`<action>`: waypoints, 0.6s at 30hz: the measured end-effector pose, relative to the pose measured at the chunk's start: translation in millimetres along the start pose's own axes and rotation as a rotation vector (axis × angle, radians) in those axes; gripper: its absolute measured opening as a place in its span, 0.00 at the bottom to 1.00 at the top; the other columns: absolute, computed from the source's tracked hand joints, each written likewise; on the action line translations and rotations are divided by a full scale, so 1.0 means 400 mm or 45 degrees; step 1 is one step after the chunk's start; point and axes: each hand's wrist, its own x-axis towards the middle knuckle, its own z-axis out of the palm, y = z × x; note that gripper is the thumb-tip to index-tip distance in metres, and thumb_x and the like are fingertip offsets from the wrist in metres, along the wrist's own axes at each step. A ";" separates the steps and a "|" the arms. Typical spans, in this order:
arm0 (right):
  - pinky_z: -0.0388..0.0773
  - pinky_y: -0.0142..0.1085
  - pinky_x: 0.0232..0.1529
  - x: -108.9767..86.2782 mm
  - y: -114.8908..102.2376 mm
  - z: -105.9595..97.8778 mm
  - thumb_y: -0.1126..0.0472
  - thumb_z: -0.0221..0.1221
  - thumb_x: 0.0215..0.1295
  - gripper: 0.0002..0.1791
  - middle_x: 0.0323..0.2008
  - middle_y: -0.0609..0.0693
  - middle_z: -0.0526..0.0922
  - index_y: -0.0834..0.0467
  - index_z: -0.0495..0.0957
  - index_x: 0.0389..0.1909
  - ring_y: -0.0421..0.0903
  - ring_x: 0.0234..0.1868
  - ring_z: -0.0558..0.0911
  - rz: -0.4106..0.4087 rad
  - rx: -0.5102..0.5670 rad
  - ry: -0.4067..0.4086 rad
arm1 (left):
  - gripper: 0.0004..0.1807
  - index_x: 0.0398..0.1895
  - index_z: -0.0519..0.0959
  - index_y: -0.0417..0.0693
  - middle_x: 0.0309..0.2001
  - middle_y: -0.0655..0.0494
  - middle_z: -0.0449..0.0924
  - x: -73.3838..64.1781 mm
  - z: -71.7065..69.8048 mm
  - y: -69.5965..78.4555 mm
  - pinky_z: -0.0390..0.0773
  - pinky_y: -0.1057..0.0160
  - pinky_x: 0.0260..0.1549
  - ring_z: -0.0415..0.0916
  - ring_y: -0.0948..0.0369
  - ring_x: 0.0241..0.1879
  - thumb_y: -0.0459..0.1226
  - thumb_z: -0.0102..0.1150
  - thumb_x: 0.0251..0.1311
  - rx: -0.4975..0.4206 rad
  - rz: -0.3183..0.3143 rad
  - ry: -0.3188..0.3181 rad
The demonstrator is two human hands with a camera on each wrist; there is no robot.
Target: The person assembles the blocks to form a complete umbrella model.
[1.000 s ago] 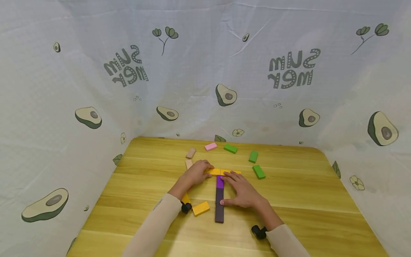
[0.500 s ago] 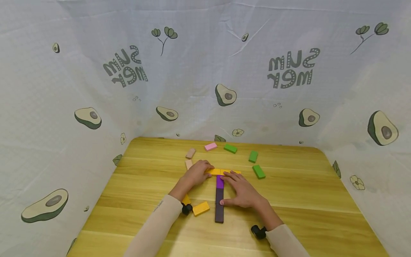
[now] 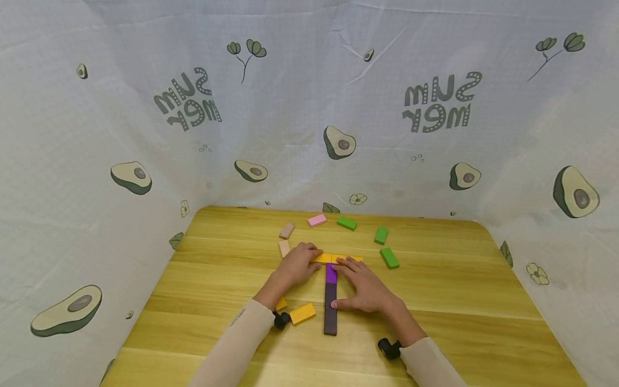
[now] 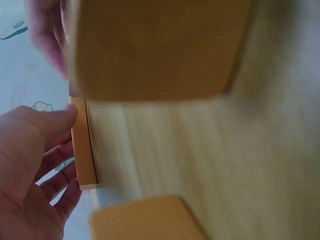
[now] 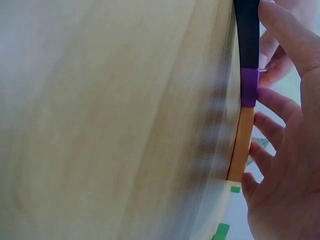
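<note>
Flat blocks form a T on the table: two orange blocks end to end across the top, a purple block [image 3: 331, 273] below, then dark blocks [image 3: 330, 320] down the stem. My left hand [image 3: 296, 264] holds the left orange block [image 4: 84, 145], thumb on its near side and fingers along its far side. My right hand [image 3: 365, 287] lies over the T with fingers spread. Its thumb touches the dark stem, its index fingertip the purple block [image 5: 249, 87], and other fingertips the right orange block [image 5: 242, 145].
Loose blocks lie around: an orange block [image 3: 302, 314] left of the stem, another orange block [image 3: 281, 304] partly behind the left wrist, a beige block [image 3: 284, 248], a brown block [image 3: 287, 230], a pink block [image 3: 317, 220] and several green blocks [image 3: 381, 235]. A printed curtain [image 3: 290, 107] surrounds the table.
My left wrist and forearm have shifted very slightly, while the fingers stay at the left orange block. The right hand and the T of blocks stay in place.
</note>
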 end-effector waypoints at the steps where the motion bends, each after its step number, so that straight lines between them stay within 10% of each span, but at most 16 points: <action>1: 0.53 0.63 0.78 0.000 0.000 0.000 0.24 0.66 0.53 0.54 0.80 0.50 0.62 0.47 0.66 0.77 0.60 0.82 0.54 0.002 0.001 -0.001 | 0.23 0.67 0.79 0.51 0.65 0.53 0.79 -0.002 0.000 0.000 0.77 0.55 0.64 0.75 0.54 0.63 0.47 0.58 0.74 -0.009 -0.002 -0.001; 18: 0.54 0.64 0.78 -0.001 0.002 0.000 0.25 0.66 0.53 0.54 0.79 0.51 0.62 0.48 0.66 0.78 0.61 0.82 0.55 -0.033 0.000 0.013 | 0.62 0.81 0.61 0.53 0.80 0.55 0.59 -0.055 -0.011 0.038 0.63 0.51 0.76 0.57 0.54 0.79 0.79 0.59 0.48 0.039 0.152 -0.165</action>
